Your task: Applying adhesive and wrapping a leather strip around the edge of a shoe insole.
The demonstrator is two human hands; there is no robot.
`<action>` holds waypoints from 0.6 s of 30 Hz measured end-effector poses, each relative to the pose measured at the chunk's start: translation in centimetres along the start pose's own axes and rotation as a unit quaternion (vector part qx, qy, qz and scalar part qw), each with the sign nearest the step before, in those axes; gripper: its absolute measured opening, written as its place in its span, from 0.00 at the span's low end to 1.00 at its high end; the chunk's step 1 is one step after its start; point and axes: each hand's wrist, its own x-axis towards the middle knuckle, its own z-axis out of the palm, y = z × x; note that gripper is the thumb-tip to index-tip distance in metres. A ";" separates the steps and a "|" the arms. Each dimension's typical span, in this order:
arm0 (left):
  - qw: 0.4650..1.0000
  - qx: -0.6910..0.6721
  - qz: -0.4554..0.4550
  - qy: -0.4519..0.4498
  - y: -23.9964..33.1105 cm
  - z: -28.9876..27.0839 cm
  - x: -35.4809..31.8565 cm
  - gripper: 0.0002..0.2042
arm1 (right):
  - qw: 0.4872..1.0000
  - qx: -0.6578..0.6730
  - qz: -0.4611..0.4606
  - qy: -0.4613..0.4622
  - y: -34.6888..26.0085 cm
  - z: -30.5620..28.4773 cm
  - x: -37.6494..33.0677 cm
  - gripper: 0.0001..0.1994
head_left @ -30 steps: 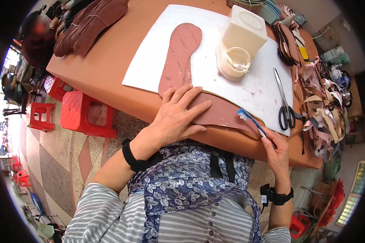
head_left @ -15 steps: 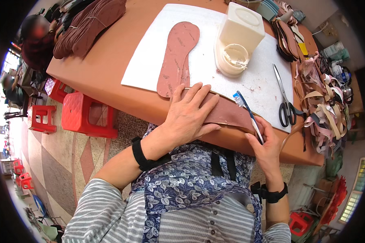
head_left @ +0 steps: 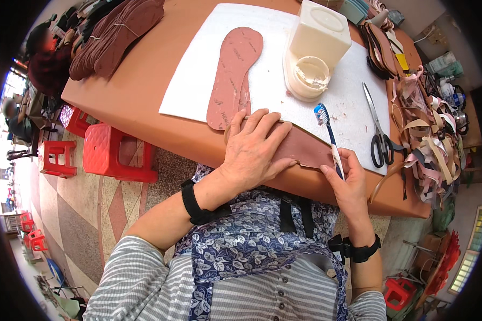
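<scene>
Left hand flat on brown insole at the tabletop edge; right hand grips toothbrush, raised. Brushing apparently pending; second insole waits.

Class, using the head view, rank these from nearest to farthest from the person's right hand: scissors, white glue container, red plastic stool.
1. Scissors, just beyond the right hand, slightly right.
2. White glue container, farther up the table.
3. Red plastic stool, far left, on the floor.
</scene>
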 end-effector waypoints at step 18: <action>0.991 -0.040 -0.095 -0.083 1.1 -0.7 1.0 0.35 | 0.997 -0.075 -0.005 0.021 0.4 -0.3 -0.3 0.12</action>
